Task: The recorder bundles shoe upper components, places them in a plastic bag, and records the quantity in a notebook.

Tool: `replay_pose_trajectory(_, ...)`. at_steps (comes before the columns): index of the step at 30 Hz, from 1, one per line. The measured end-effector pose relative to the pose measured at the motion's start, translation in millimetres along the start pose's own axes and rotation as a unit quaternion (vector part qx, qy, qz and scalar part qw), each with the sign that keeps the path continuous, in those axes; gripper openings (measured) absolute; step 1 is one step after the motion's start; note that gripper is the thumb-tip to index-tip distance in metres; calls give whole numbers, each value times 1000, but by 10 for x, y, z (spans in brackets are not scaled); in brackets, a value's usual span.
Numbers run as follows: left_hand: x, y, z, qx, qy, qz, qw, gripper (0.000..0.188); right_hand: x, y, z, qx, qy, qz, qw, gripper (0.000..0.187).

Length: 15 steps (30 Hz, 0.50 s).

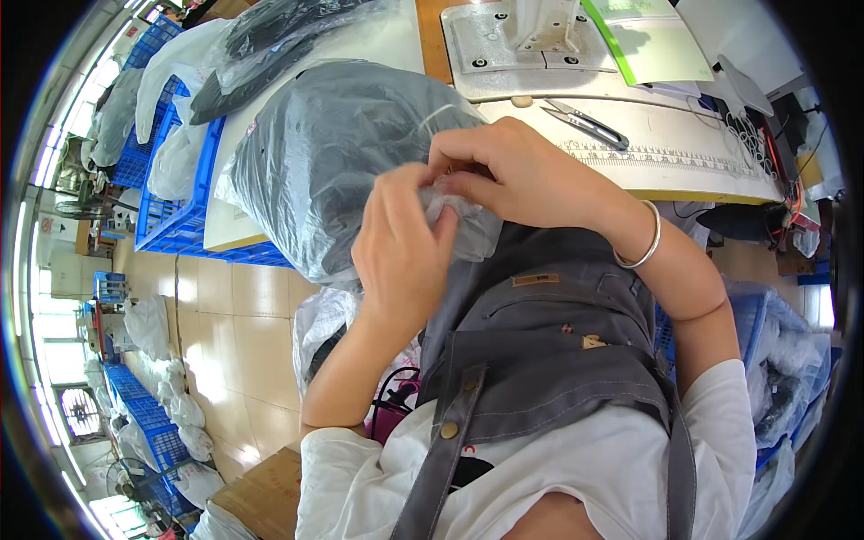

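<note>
Two hands at the mouth of one big clear bag, on the left by the front edge of the white table, partly hanging past that edge near the dark apron. Bare left hand pinching the bunched plastic between thumb and fingers. Bare right hand nipping the same bunch from above, fingers curled. Too small to tell about any other thing in that nip.

Probably best to hold the left pinch snug, bring all the loose folds together, and push out extra air. Pull gently, so as not to rip thin plastic.

Inside the big bag, dark, soft-looking stuff, maybe cloth, all puffed and round. In the blue crate to the left, a pale see-through bag. Down low, a brown cardboard box, with no view inside.
</note>
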<state>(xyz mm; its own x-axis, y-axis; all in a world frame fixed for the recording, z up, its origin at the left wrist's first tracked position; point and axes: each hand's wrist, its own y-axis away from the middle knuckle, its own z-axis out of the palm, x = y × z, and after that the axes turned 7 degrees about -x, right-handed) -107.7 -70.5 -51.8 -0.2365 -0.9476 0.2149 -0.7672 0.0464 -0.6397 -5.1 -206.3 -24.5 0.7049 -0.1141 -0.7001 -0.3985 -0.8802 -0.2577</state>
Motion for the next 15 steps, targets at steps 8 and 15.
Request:
replay_pose_trajectory(8, -9, -88, -101, -93, 121, -46, 987, 46, 110, 122, 80, 56, -18, -79, 995, 12)
replay_pose_trajectory(15, -121, -60, -7, 26, 32, 142, 989, 38, -58, 83, -10, 7, -82, 76, 994, 11)
